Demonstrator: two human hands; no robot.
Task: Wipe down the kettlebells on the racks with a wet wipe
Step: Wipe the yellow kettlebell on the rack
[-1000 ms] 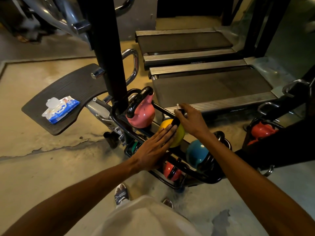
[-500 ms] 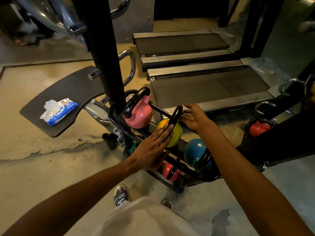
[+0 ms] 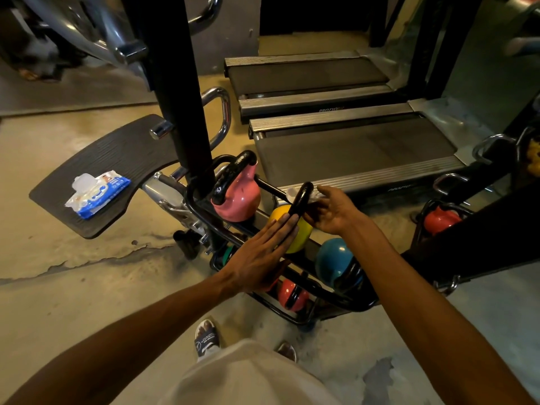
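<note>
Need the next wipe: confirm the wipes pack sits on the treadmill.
No, the wipes pack lies on the dark footplate left of the rack.

Yellow kettlebell (image 3: 301, 233): near side hidden behind left hand (image 3: 260, 258). Wet wipe (image 3: 292, 194): mostly hidden behind black handle (image 3: 301, 201). Green weight (image 3: 227, 254): lower shelf, largely hidden. Far-right yellow object (image 3: 534, 154): cut by edge.

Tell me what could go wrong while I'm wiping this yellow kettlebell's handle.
1. The yellow kettlebell is steadied only by the flat left hand; a hard wipe by the right hand could rock it on the rack.
2. The fingers curl under the black handle, close to the rail; they could get pinched.
</note>
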